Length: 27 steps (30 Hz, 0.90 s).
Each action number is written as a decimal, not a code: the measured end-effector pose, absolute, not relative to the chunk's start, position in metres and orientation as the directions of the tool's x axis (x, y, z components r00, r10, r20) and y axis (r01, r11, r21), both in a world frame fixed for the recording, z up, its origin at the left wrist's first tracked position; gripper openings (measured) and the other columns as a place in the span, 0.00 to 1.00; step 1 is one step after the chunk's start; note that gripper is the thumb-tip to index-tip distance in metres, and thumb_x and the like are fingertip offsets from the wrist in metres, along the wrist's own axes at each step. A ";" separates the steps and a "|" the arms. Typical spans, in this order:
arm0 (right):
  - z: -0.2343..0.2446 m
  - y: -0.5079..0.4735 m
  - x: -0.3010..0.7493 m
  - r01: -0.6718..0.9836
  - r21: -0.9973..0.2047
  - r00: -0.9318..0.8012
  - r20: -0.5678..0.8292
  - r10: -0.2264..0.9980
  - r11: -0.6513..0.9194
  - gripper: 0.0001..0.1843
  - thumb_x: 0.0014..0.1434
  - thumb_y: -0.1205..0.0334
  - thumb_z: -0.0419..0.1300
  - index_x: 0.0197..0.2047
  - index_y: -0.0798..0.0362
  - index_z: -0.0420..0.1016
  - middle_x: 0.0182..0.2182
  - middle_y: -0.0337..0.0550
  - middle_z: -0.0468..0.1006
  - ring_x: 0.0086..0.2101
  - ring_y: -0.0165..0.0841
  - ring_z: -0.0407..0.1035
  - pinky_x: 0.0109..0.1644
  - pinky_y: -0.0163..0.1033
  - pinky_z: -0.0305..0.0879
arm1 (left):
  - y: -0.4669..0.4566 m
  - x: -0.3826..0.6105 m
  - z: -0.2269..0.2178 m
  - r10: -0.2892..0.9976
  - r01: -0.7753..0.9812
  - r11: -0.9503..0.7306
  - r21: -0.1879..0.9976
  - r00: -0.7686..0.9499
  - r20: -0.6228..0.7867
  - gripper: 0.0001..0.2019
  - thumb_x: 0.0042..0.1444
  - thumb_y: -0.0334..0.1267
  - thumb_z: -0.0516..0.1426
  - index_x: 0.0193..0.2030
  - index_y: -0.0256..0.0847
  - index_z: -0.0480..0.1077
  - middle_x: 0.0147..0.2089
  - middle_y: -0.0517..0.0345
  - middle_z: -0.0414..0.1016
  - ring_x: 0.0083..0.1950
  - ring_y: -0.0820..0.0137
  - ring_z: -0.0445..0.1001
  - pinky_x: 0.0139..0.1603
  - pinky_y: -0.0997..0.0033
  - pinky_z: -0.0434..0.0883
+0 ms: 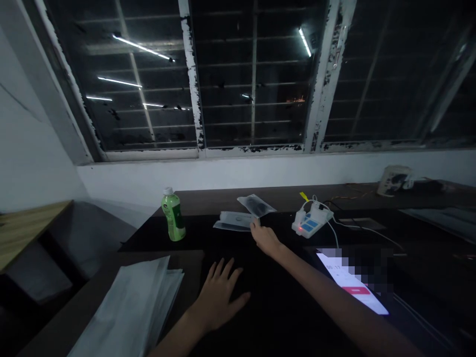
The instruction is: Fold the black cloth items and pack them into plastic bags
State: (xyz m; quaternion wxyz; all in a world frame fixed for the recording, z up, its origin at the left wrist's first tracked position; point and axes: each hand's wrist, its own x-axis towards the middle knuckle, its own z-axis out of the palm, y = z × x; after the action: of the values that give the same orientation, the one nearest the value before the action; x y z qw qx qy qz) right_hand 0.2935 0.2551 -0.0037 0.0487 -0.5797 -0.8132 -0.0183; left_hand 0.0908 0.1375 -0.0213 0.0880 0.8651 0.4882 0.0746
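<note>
My left hand lies palm down on the dark tabletop, fingers spread, holding nothing. Farther forward, my right hand has its fingers curled together at the right end of a translucent plastic packet. That packet lies flat, with a small round mark on it. Just behind it, a second translucent packet with a darker middle rests at an angle, close to my right fingertips. Left of my left hand is a stack of large whitish plastic bags.
A green bottle with a white cap stands upright at the back left. On the right are a white power strip with cables and a lit phone, partly pixelated. A small box sits near the wall below the barred window.
</note>
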 end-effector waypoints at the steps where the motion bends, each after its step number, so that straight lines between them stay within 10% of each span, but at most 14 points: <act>1: 0.000 0.255 0.292 0.952 -0.042 -0.296 0.114 0.948 0.302 0.26 0.60 0.64 0.63 0.59 0.59 0.61 0.60 0.70 0.63 0.47 0.47 0.75 0.48 0.45 0.70 | 0.137 0.091 -0.020 0.859 0.833 -0.507 0.224 0.511 0.042 0.31 0.63 0.60 0.49 0.67 0.45 0.61 0.72 0.43 0.55 0.73 0.45 0.49 0.69 0.37 0.52; 11: 0.048 0.256 0.312 0.910 -0.378 -0.074 0.249 0.966 0.168 0.13 0.61 0.72 0.53 0.50 0.58 0.62 0.39 0.57 0.79 0.44 0.45 0.77 0.43 0.41 0.69 | 0.151 0.086 -0.026 0.844 0.827 -0.515 0.225 0.443 0.303 0.21 0.66 0.47 0.50 0.61 0.40 0.64 0.68 0.41 0.62 0.71 0.50 0.57 0.68 0.42 0.60; 19: 0.075 0.155 0.322 0.466 -0.708 -0.189 0.506 0.842 0.531 0.04 0.69 0.61 0.47 0.41 0.47 0.60 0.34 0.40 0.79 0.36 0.34 0.79 0.40 0.39 0.75 | 0.147 0.084 0.008 0.638 0.734 -0.581 0.353 0.142 0.757 0.35 0.65 0.40 0.53 0.72 0.41 0.38 0.73 0.36 0.44 0.74 0.52 0.48 0.66 0.46 0.63; 27: 0.024 0.103 0.323 0.118 -0.917 -0.324 0.326 0.888 0.380 0.09 0.64 0.56 0.59 0.46 0.48 0.68 0.40 0.41 0.81 0.42 0.34 0.77 0.49 0.40 0.73 | 0.119 0.104 0.030 0.450 0.718 -0.694 0.052 0.377 0.810 0.30 0.60 0.37 0.58 0.66 0.41 0.52 0.70 0.37 0.54 0.73 0.48 0.50 0.68 0.36 0.55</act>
State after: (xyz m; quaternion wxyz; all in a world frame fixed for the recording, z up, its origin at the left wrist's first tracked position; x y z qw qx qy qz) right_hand 0.3233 0.1026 0.0240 0.4552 -0.3618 -0.6948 0.4231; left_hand 0.1039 0.1190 0.0296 -0.1566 0.8147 0.3585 0.4280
